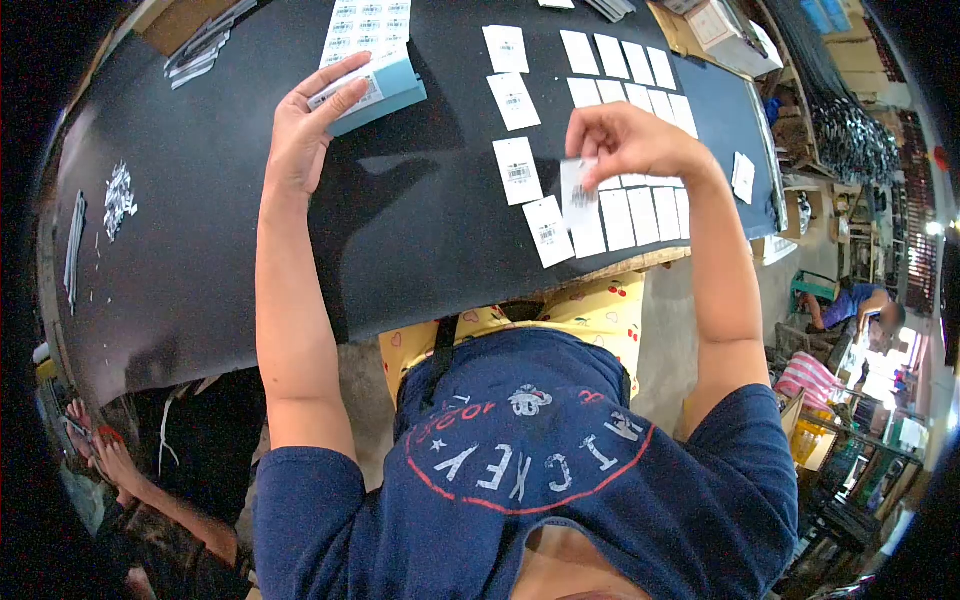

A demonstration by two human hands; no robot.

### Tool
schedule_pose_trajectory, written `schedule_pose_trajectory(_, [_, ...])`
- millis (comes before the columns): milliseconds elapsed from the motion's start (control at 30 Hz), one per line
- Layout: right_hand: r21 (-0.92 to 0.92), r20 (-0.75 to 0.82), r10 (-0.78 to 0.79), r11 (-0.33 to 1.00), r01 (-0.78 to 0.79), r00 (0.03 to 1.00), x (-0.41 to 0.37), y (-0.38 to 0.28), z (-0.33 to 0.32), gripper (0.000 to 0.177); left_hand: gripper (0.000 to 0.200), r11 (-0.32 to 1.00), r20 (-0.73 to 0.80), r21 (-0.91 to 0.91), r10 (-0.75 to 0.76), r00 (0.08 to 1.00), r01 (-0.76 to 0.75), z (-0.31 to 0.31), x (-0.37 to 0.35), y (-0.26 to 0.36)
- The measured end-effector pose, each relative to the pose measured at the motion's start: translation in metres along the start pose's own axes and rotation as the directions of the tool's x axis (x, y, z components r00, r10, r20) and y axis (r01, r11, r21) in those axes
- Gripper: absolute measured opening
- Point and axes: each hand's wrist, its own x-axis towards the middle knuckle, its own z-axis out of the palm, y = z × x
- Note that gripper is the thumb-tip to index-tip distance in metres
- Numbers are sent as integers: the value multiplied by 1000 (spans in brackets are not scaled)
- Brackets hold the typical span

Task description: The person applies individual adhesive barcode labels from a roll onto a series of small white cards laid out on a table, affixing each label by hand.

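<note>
The right hand [630, 140], right of centre, pinches a small white rectangular paper tag [578, 192] just above rows of matching flat tags [640, 215] on the smooth black counter [200, 220], while the left hand [300, 130], upper left, rests unclenched, fingers flat on a white label sheet [368, 25] atop a pale blue box [390, 95].

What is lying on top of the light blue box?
White barcode labels lie on the light blue box, the left hand resting on their near end. The hand covers some labels; the box's inside is hidden.
</note>
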Motion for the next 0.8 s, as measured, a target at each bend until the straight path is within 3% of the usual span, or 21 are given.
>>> schedule_pose_trajectory(133, [-80, 29, 2, 997, 1, 1000, -2, -9, 45, 37, 41, 1000, 1, 0, 11, 1000, -11, -2, 0, -1])
schedule_pose_trajectory(267, [-276, -146, -47, 961, 5, 988, -4, -6, 65, 37, 45, 999, -14, 36, 34, 999, -33, -3, 1, -4])
schedule_pose_trajectory(500, [-222, -270, -13, 974, -49, 963, -6, -9, 78, 37, 46, 998, -14, 46, 32, 999, -31, -3, 0, -3])
schedule_pose_trajectory(733, [-218, -287, -15, 975, -50, 958, -4, 3, 82, 38, 43, 999, 0, 21, 30, 1000, -30, -2, 0, -2])
schedule_pose_trajectory(800, [-456, -369, -363, 873, 174, 856, -2, 10, 84, 38, 42, 999, 3, 13, 41, 999, -41, -3, 1, -2])
